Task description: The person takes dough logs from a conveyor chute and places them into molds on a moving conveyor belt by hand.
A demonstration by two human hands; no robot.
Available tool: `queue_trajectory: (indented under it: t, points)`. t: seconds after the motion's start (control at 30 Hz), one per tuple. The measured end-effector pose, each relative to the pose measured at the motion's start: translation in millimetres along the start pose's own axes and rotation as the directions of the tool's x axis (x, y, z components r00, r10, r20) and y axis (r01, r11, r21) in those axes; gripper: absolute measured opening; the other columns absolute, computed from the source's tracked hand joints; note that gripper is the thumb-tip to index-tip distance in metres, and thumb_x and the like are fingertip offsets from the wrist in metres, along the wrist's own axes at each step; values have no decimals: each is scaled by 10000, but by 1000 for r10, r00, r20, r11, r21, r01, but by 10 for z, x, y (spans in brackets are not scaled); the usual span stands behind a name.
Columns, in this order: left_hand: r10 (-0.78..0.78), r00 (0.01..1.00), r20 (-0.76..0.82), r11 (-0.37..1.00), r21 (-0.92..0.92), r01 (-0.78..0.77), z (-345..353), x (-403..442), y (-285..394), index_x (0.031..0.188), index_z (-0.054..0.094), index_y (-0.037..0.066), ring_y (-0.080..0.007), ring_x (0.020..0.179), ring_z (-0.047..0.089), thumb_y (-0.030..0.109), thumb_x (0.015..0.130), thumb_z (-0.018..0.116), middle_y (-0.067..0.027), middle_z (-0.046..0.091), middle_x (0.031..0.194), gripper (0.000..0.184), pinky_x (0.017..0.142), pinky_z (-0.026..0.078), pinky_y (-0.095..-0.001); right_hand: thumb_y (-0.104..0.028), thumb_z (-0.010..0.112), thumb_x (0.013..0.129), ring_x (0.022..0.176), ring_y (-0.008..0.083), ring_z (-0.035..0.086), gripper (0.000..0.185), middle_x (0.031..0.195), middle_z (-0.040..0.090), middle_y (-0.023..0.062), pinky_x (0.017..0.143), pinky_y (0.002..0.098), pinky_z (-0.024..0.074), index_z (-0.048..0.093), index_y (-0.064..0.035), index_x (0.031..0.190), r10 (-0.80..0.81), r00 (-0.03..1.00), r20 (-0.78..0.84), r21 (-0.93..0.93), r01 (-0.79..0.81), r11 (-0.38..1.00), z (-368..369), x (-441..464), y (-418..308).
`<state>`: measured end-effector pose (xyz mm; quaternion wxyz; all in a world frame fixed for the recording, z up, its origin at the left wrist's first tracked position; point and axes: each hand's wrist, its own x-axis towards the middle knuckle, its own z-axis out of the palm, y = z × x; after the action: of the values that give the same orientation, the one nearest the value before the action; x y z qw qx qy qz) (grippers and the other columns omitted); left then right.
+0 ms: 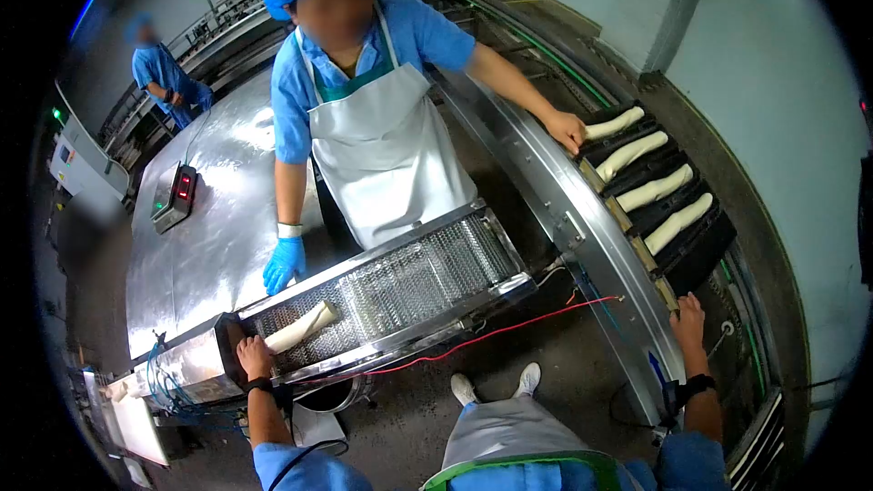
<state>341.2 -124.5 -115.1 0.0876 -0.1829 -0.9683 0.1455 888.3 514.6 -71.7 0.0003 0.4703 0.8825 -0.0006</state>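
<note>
On the wire-mesh conveyor (418, 277) lies a pale dough roll (301, 328). My left hand (255, 357) is at its left end, beside the metal housing, with thumb and fingers closed about that end. Over to the right, my right hand (688, 320) has its fingers bent over the near end of a light-coloured strip (667, 294) that edges a black trough tray (696, 250). Several long dough pieces (679, 224) lie side by side in the tray's grooves. My fingertips there are partly hidden.
A co-worker in a white apron (391, 155) stands opposite, one bare hand (567, 131) at the tray's far end and a blue-gloved hand (285, 264) beside the mesh. A scale (175, 197) sits on the steel table (227, 255). A red cable (491, 332) crosses the gap before me.
</note>
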Motion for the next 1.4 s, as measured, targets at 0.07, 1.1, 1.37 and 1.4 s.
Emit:
queue_trajectory:
  t: [0.07,1.1,1.37,1.4]
  points:
    - [-2,996,88,992,-122,13,-218,19,31,784,481,62,-301,791,505,183,590,633,-138,537,772,275,745,362,-406,-130,526,714,1114,292,352,303,1071,459,194,877,448,289,488,28,970,-13,999,-46,40,15,999,-80,18,-86]
    - [953,29,-303,-234,-790,-566,-3543,-653,7272,991,496,50,-305,749,548,189,736,508,-165,562,824,291,649,423,-369,-172,573,673,1118,217,329,290,1048,463,82,866,444,271,519,-13,909,-132,981,-143,327,173,929,-312,-11,148]
    - [999,-40,-19,-43,-276,-960,-3634,-1018,7175,822,585,74,-274,776,570,125,717,486,-140,582,786,153,641,464,-369,-161,565,662,1142,233,298,373,1103,429,110,895,439,243,492,-14,997,-182,975,-124,290,211,933,-197,35,171]
    - [996,-9,-85,-32,-276,-961,-3567,-1024,7172,767,603,76,-262,759,579,147,704,505,-122,590,780,137,634,472,-356,-161,565,662,1142,233,298,373,1103,429,110,895,439,243,492,-14,997,-204,970,-132,286,234,929,-197,43,175]
